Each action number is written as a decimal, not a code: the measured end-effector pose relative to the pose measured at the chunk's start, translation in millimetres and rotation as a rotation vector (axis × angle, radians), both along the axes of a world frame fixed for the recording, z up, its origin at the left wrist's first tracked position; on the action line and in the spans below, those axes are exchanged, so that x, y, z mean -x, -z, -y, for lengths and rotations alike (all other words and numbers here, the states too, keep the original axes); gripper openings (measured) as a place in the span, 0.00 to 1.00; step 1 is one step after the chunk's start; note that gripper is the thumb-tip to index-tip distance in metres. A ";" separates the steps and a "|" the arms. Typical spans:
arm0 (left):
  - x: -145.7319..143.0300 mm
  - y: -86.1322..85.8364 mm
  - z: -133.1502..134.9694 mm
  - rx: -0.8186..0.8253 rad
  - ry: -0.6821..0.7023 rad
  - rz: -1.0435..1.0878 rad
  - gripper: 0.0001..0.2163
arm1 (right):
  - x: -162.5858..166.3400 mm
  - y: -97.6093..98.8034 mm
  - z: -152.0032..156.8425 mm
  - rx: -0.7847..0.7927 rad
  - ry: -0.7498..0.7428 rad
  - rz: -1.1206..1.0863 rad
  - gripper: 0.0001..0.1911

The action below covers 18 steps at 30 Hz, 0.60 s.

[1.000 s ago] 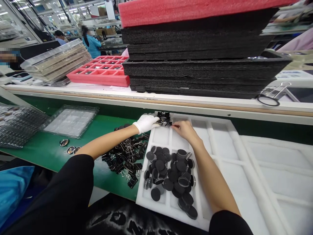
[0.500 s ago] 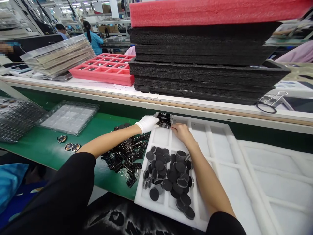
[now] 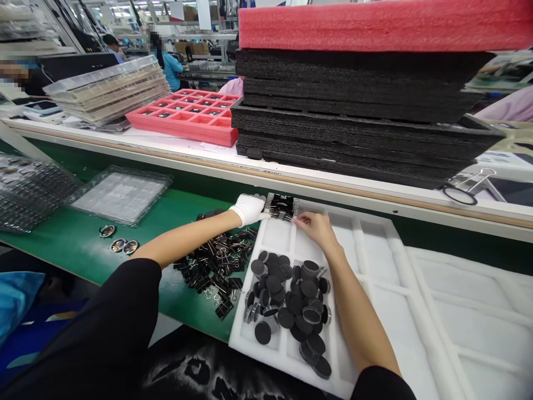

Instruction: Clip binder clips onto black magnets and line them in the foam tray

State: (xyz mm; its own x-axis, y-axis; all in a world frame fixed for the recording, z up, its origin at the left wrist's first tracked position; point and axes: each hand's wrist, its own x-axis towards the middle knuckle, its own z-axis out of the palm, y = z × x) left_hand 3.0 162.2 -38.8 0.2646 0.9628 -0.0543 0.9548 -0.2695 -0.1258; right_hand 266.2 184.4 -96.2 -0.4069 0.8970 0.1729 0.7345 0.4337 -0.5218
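At the far edge of the white foam tray point(image 3: 240, 340), several black binder clips point(image 3: 283, 206) with silver levers stand in a row on a clear part. My left hand point(image 3: 250, 209), in a white glove, is closed at the left side of these clips, its fingertips on the nearest one. From the right, my bare right hand point(image 3: 316, 226) pinches at the same clip's end, with thumb and forefinger together. Closer to me, black round discs point(image 3: 295, 303) with clear rims lie heaped in two of the tray's compartments. A loose pile of binder clips point(image 3: 216, 258) lies left of the tray.
A second white foam tray point(image 3: 483, 355) lies on the right. Clear plastic trays point(image 3: 120, 194) and several small round parts point(image 3: 119, 245) rest on the green table. On the shelf ahead stand black foam trays point(image 3: 358, 133), a red foam tray point(image 3: 183, 132) and stacked clear trays point(image 3: 104, 97).
The view has shifted slightly, so the shelf appears a little further right. My right hand's fingers have drawn slightly back from the clip row, and more of the clips shows between my hands.
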 end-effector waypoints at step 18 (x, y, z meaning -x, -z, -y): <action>17.6 -14.4 14.3 0.204 0.073 0.116 0.28 | -19.3 -19.3 18.9 0.260 0.050 0.179 0.27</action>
